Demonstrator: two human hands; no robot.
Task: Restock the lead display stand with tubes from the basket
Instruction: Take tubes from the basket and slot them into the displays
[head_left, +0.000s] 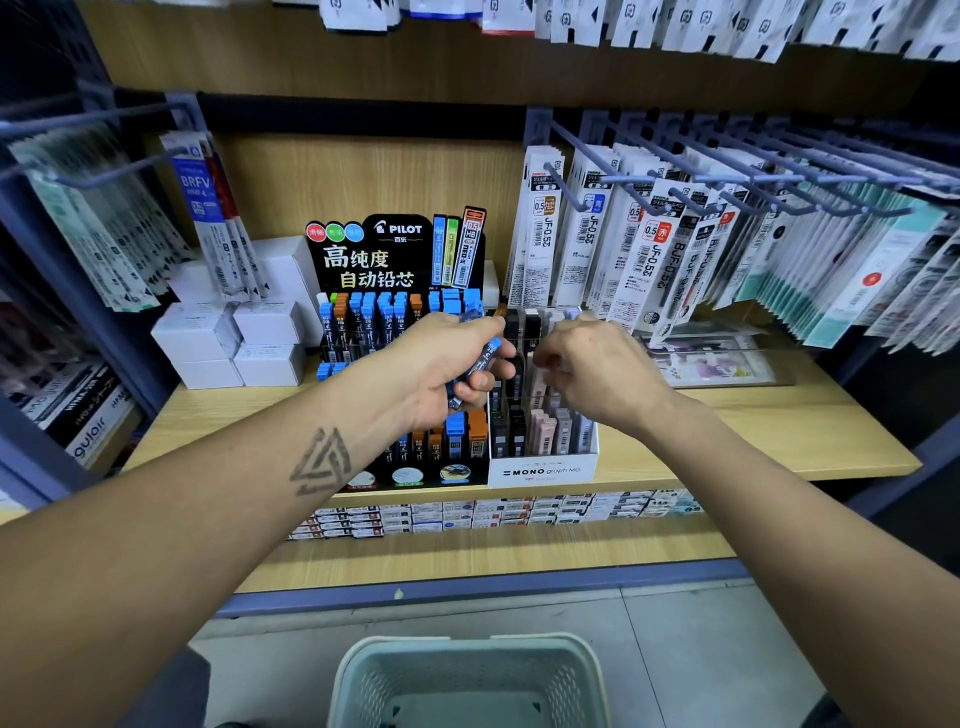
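Note:
A black Pilot lead display stand (363, 260) sits on the wooden shelf, its tiers filled with blue and orange capped tubes. My left hand (447, 364) hovers over its right side and grips a bundle of blue-capped lead tubes (485, 358). To the right stands a white Mono graph stand (543, 470) with black, pink and grey tubes. My right hand (597, 374) reaches into it with curled fingers; what they pinch is hidden. A pale green basket (467, 680) sits on the floor below, its visible part bare.
White boxes (228, 343) are stacked left of the Pilot stand. Refill packs hang from hooks (675, 234) at the right and left. Flat boxes (493, 512) line the lower shelf. A clear tray (717, 358) lies right of the Mono stand.

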